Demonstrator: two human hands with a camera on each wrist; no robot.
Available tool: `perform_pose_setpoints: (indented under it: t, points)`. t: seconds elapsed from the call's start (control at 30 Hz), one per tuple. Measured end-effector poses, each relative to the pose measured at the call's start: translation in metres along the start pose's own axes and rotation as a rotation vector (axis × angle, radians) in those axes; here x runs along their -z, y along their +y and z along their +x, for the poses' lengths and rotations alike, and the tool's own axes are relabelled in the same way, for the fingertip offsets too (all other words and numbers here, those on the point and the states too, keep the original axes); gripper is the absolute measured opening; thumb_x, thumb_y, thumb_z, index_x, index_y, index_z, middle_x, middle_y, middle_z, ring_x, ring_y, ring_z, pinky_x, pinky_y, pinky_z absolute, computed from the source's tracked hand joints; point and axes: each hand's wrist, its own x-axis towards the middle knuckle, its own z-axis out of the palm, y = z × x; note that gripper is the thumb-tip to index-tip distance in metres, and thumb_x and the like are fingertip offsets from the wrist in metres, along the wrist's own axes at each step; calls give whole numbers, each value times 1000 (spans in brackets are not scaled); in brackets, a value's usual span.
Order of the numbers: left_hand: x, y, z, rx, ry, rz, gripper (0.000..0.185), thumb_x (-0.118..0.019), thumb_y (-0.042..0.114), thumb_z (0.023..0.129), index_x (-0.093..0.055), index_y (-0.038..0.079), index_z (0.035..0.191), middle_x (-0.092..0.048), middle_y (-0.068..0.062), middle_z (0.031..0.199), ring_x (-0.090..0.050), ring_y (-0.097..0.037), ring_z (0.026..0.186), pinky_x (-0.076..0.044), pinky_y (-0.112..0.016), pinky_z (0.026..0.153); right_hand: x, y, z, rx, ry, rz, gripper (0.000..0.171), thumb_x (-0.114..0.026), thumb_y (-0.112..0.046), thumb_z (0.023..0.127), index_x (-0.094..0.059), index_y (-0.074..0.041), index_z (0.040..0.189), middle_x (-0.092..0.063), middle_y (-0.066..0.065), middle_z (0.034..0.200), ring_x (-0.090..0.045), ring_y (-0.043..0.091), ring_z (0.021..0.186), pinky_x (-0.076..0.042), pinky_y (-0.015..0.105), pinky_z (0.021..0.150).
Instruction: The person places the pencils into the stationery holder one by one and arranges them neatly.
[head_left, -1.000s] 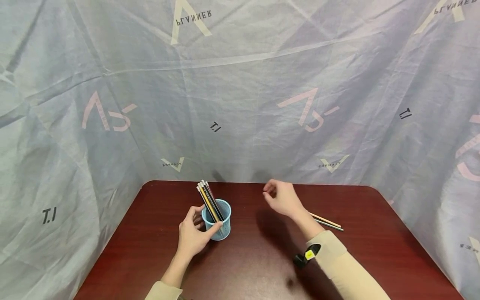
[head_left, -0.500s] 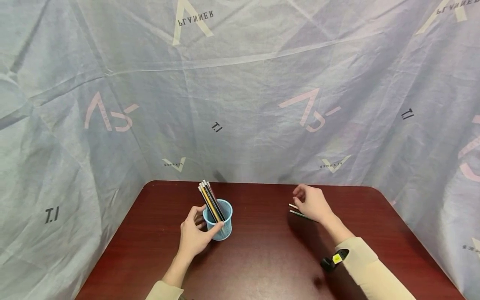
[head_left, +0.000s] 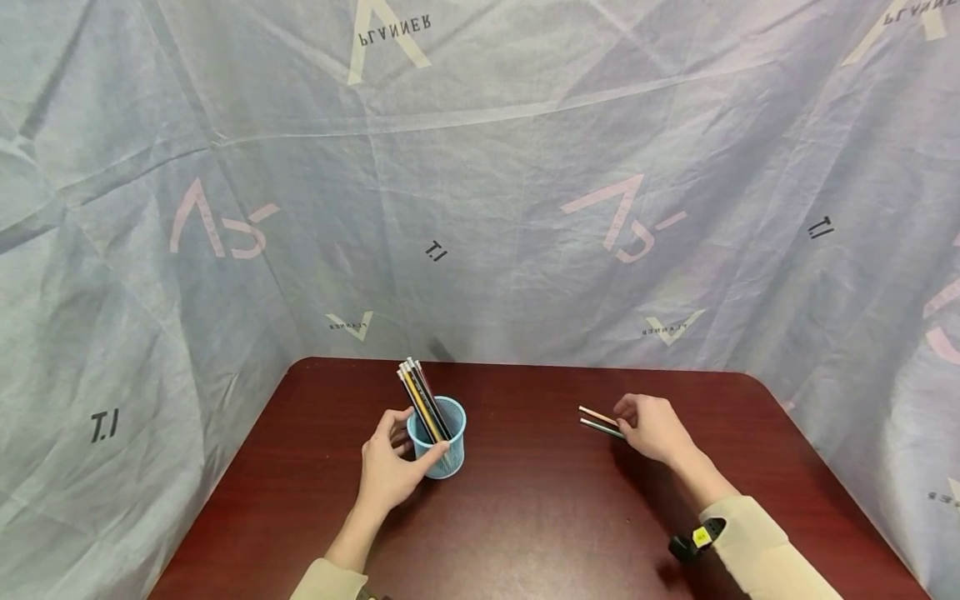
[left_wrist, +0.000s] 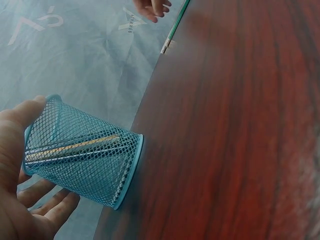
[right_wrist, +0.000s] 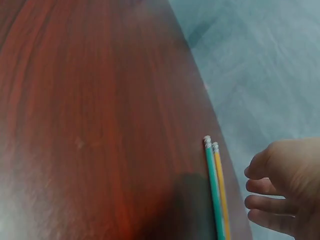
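My left hand (head_left: 386,475) grips a light blue mesh pencil cup (head_left: 452,458), thumb on the near side and fingers round the far side. Several pencils (head_left: 417,393) lean leftward inside it, white-tipped ends up; through the mesh (left_wrist: 95,175) their lower parts show in the left wrist view. On the right, my right hand (head_left: 652,427) hovers over two loose pencils, fingers loosely bent with nothing between them. One is green (right_wrist: 215,195), the other yellow-orange (right_wrist: 221,195); they lie side by side on the table, eraser ends towards the cup. In the head view the hand hides their right-hand parts.
The dark red wooden table (head_left: 495,517) has rounded far corners. A grey printed cloth (head_left: 480,208) hangs along its far edge and both sides. A strapped wrist device (head_left: 697,537) sits at the right sleeve cuff.
My right hand has moved rightward from the middle of the table to above the loose pencils, then a little lower, uncovering their eraser ends. The left hand and cup stay in place.
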Motion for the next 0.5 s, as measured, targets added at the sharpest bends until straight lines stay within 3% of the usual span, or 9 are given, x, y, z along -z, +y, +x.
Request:
perform_pose_setpoints:
  t: [0.33, 0.5]
  points:
    - [0, 1, 0, -3, 0, 0, 63, -99, 25, 75, -62, 5, 121, -72, -15, 135, -76, -33, 114, -67, -51, 92, -9, 7, -15, -1, -61, -93, 9, -79, -3, 86, -76, -5, 94, -75, 3, 85, -72, 22, 79, -63, 44, 70]
    - [0, 0, 0, 3, -4, -6, 62, -99, 26, 75, -62, 4, 120, -71, -16, 137, -76, -33, 114, -66, -52, 92, -16, 8, -20, 14, -52, -120, 12, -82, -1, 82, -75, -7, 88, -70, 2, 81, -69, 21, 77, -61, 43, 70]
